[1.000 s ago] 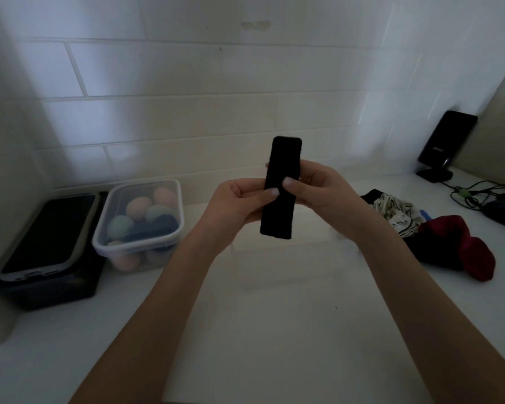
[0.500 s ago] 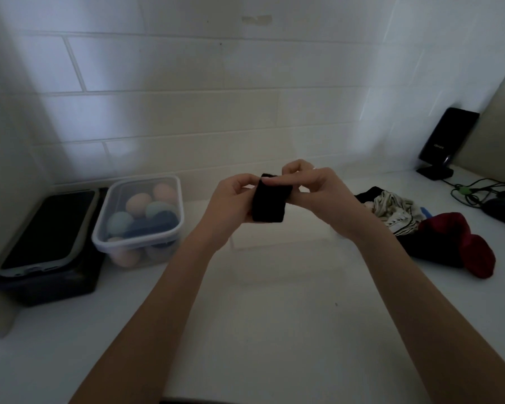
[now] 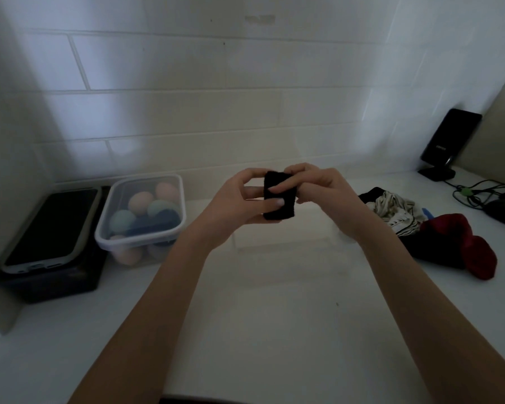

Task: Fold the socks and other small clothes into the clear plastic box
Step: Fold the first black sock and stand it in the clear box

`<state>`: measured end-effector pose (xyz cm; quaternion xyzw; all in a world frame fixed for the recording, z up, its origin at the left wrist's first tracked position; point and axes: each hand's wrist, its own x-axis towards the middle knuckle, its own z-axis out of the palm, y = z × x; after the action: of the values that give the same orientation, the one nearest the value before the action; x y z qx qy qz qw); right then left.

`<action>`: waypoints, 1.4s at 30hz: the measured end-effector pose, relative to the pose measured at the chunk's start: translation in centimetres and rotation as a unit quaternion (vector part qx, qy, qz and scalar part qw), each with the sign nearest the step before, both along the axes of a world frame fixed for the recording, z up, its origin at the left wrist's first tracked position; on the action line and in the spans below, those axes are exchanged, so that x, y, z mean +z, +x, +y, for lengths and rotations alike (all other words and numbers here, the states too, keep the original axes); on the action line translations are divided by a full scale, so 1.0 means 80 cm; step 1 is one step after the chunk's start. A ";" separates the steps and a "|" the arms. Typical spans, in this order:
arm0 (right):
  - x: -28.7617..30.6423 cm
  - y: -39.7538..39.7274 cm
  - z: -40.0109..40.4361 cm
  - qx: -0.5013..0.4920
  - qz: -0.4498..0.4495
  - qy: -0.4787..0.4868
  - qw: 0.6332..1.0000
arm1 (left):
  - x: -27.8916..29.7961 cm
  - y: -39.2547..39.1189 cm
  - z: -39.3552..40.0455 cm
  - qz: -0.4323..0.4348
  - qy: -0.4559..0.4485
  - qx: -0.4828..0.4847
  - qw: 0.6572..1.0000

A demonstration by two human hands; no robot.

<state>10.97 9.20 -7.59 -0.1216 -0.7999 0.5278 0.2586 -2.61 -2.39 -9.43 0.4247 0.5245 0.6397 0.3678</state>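
Both grips pinched on the folded black sock (image 3: 279, 198), left hand (image 3: 239, 205) and right hand (image 3: 318, 191); mid-fold, I'd next drop it into the clear plastic box (image 3: 169, 199).

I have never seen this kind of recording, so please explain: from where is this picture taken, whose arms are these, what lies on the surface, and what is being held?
No machine is here. A person wears one camera on the head, looking forward and down, so the two bare arms are the person's own. The left hand and right hand together grip a small folded black sock above the white counter. At left stand a lidded clear plastic box of pastel rolled bundles and a phone in a grey case on a black box. At right lie a pile of unfolded small clothes, dark red, black and patterned white, a black stand and cables.
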 end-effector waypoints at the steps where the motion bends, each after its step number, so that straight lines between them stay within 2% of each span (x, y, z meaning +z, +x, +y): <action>1: 0.000 0.000 0.003 0.006 0.000 -0.032 0.999 | -0.001 0.000 0.000 0.010 0.008 0.020 1.000; 3: 0.002 -0.002 0.006 -0.010 0.002 -0.112 0.994 | -0.003 -0.001 0.002 0.041 0.020 0.065 0.997; 5: 0.006 -0.005 0.006 -0.065 -0.034 -0.179 0.981 | -0.006 -0.003 0.005 0.079 0.028 0.098 0.992; 7: 0.007 -0.006 0.003 -0.082 -0.135 -0.187 0.970 | -0.009 -0.004 0.008 0.112 0.038 0.109 0.987; 9: 0.008 -0.005 -0.005 -0.057 -0.221 -0.179 0.957 | -0.011 -0.001 0.010 0.141 0.055 0.108 0.982; 11: 0.008 -0.006 -0.011 -0.034 -0.242 -0.201 0.949 | -0.012 0.000 0.011 0.164 0.069 0.120 0.977; 16: 0.011 -0.007 -0.014 0.011 -0.186 -0.298 0.936 | -0.016 0.003 0.011 0.195 0.080 0.104 0.972; 21: 0.009 -0.010 -0.017 -0.011 -0.096 -0.367 0.925 | -0.018 0.003 0.010 0.228 0.097 0.082 0.965; 25: 0.006 -0.017 -0.014 -0.029 -0.073 -0.364 0.928 | -0.017 -0.001 0.008 0.243 0.085 0.039 0.966; 27: 0.001 -0.019 -0.012 -0.016 -0.064 -0.365 0.929 | -0.015 -0.002 0.005 0.226 0.080 0.020 0.971; 30: -0.002 -0.018 -0.011 0.012 -0.025 -0.385 0.922 | -0.011 -0.006 -0.002 0.144 0.065 0.001 0.987; 35: -0.002 -0.013 -0.014 -0.005 -0.007 -0.333 0.943 | -0.004 -0.017 -0.005 0.014 0.030 0.021 0.999; 39: -0.001 -0.009 -0.017 -0.005 -0.015 -0.278 0.960 | -0.010 -0.018 -0.010 0.049 -0.023 0.025 0.998; 42: 0.000 -0.007 -0.016 -0.005 -0.038 -0.241 0.970 | -0.010 -0.016 -0.011 0.065 -0.023 0.016 0.998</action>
<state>10.43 7.93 -7.59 -0.2042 -0.6582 0.6984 0.1934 -3.88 -3.30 -10.22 0.4482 0.5686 0.6042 0.3328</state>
